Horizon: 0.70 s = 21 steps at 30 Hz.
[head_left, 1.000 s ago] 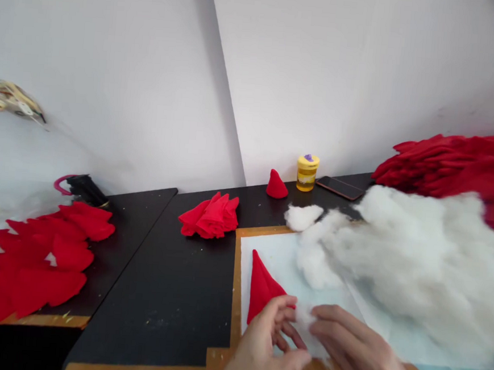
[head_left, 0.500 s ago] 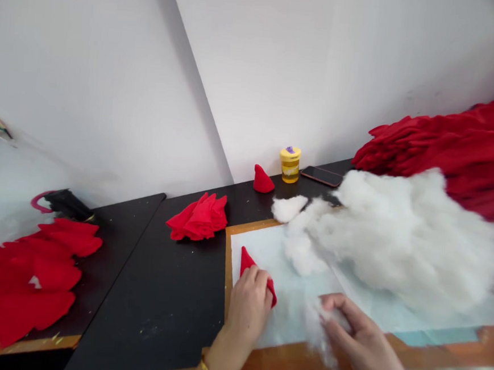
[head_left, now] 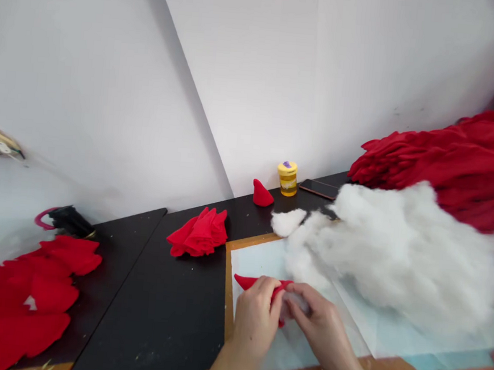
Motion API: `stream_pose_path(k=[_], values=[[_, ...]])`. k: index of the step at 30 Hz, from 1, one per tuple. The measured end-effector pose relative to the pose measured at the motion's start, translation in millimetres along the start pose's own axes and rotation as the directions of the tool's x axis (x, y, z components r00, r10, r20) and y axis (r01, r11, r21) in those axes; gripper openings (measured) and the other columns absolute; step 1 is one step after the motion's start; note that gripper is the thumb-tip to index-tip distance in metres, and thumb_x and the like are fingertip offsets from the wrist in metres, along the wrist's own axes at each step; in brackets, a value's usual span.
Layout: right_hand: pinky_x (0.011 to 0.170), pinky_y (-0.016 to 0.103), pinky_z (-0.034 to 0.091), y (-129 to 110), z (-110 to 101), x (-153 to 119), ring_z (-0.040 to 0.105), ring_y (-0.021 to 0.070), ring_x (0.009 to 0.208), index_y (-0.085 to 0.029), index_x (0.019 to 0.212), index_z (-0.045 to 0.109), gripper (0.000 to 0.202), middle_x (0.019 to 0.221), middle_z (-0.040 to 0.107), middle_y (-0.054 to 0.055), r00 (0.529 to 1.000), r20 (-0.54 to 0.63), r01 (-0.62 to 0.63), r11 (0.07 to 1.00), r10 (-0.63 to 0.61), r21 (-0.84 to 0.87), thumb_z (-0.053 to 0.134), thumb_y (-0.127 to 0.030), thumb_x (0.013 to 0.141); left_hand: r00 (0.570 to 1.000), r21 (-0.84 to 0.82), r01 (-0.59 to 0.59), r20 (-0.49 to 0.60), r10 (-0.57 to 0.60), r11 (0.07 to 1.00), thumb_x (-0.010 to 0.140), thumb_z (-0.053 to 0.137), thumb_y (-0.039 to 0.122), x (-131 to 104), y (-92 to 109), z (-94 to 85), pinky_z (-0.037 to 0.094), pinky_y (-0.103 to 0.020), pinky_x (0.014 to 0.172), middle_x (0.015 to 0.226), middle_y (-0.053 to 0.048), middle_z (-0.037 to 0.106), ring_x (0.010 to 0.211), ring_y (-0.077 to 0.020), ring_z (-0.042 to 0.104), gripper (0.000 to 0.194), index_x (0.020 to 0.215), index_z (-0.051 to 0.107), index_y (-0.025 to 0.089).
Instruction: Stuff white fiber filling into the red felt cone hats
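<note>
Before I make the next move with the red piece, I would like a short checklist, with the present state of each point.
1. Left hand holds the red piece: ok.
2. Right hand has a tuft of stuffing in its fingers: ok.
3. Amount of stuffing inside the piece: cannot tell, hands and cloth hide it.
4. Big stuffing pile close to the right hand: ok.
5. Yellow jar upright, lid on: ok.

A sewing workshop, with red fabric piles (head_left: 441, 160) and loose stuffing (head_left: 400, 248).
</note>
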State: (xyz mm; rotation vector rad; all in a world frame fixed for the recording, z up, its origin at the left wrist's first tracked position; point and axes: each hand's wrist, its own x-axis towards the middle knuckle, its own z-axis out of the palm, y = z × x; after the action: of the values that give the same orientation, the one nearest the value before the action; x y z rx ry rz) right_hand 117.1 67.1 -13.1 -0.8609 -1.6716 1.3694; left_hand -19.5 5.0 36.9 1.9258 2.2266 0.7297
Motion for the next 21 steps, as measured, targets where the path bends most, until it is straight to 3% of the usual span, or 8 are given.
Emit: stream_pose_path(k=[4,8,13,15,17,18,20,21], values=[[0.082,0.036,0.058,9,18,-19,0.071,0.0243,0.085,-0.021,0.099,0.07,0.035,0.085,0.075,0.003,0.969,0.093,-0.248,0.886,0.23,0.392,0.065,-0.053,0.086,0.971,0.056,-0.121,-0.199,0.13,0.991,0.098,0.048,0.018,-10,8,10.3,0.049,-0.03,0.064,0.081,-0.005,0.07,0.074,-0.0217,0.067,0.021,0.093,0.068,0.022],[0.069,0.037,0.06,30,33,-33,0.067,0.0243,0.068,-0.024,0.064,0.063,0.034,0.066,0.068,0.003,0.959,0.023,-0.251,0.811,0.282,0.529,0.074,-0.055,0.075,0.905,0.167,-0.307,-0.253,0.342,0.937,0.101,0.044,0.024,-17,20,13.9,0.044,-0.031,0.055,0.068,-0.004,0.064,0.063,-0.022,0.06,0.03,0.085,0.069,0.023],[0.063,0.04,0.06,32,35,-32,0.066,0.0268,0.062,-0.029,0.066,0.067,0.022,0.064,0.069,0.002,0.963,-0.014,-0.211,0.783,0.27,0.585,0.076,-0.049,0.069,0.864,0.035,-0.419,-0.291,0.41,0.907,0.1,0.045,0.029,-41,17,16.7,0.047,-0.032,0.057,0.07,-0.005,0.064,0.064,-0.022,0.059,0.023,0.097,0.068,0.024],[0.059,0.039,0.06,23,35,-31,0.065,0.0257,0.058,-0.029,0.069,0.069,0.022,0.063,0.07,0.001,0.964,0.028,-0.226,0.762,0.263,0.608,0.078,-0.05,0.07,0.878,-0.089,-0.34,-0.387,0.282,0.936,0.095,0.056,0.027,-51,8,15.5,0.052,-0.034,0.069,0.085,-0.006,0.067,0.077,-0.0231,0.063,0.024,0.119,0.06,0.026],[0.064,0.039,0.061,14,37,-30,0.069,0.0264,0.063,-0.029,0.075,0.072,0.022,0.069,0.073,0.001,0.968,0.078,-0.238,0.769,0.239,0.593,0.079,-0.049,0.073,0.854,-0.307,-0.144,-0.519,-0.039,0.941,0.09,0.064,0.026,-51,1,9.5,0.054,-0.04,0.088,0.107,-0.01,0.065,0.099,-0.0258,0.065,0.054,0.139,0.041,0.026],[0.07,0.04,0.062,10,39,-30,0.071,0.0278,0.069,-0.029,0.081,0.074,0.02,0.074,0.076,0.002,0.975,0.093,-0.219,0.797,0.202,0.563,0.077,-0.049,0.077,0.806,-0.455,-0.042,-0.541,-0.239,0.89,0.088,0.065,0.029,-48,0,4.7,0.051,-0.043,0.098,0.12,-0.014,0.061,0.114,-0.0282,0.061,0.066,0.145,0.031,0.024],[0.081,0.045,0.062,7,44,-28,0.073,0.0312,0.086,-0.031,0.095,0.075,0.023,0.087,0.079,0.004,0.993,0.086,-0.111,0.871,0.08,0.478,0.069,-0.05,0.085,0.758,-0.781,0.027,-0.391,-0.522,0.624,0.09,0.062,0.037,-34,4,-6.7,0.052,-0.043,0.1,0.139,-0.019,0.051,0.127,-0.0302,0.057,0.072,0.149,0.022,0.022],[0.086,0.047,0.061,7,47,-27,0.073,0.0326,0.092,-0.032,0.101,0.075,0.025,0.092,0.079,0.005,0.997,0.072,-0.042,0.908,0.013,0.417,0.065,-0.051,0.088,0.79,-0.896,0.068,-0.221,-0.572,0.439,0.091,0.06,0.041,-26,8,-11.7,0.055,-0.041,0.097,0.141,-0.019,0.051,0.125,-0.0303,0.059,0.07,0.148,0.024,0.022]])
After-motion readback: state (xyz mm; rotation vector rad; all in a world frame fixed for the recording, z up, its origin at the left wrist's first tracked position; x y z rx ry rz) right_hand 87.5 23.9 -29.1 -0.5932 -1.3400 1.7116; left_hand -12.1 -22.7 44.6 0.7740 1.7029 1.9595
